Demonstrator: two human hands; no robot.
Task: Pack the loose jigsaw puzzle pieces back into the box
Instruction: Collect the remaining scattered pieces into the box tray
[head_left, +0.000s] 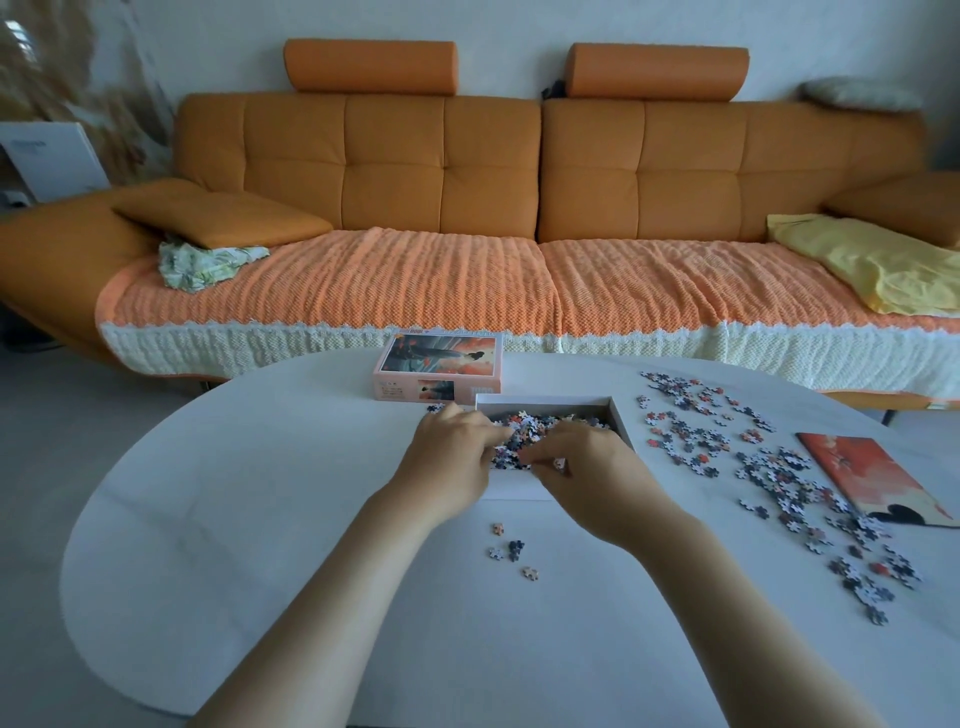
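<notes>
A white open box (621, 415) stands mid-table, partly filled with small jigsaw pieces (535, 423). My left hand (449, 457) and my right hand (587, 467) reach over its near wall, fingers curled down among the pieces. My right hand pinches a piece at its fingertips. What my left fingertips hold is hidden. Many loose pieces (769, 467) are scattered to the right of the box. A few stray pieces (511, 551) lie in front of the box, near my forearms.
The pink box lid (439, 366) with a picture on it stands behind the box. An orange picture sheet (872, 483) lies at the far right of the white round table (260, 493). An orange sofa (519, 182) runs behind the table.
</notes>
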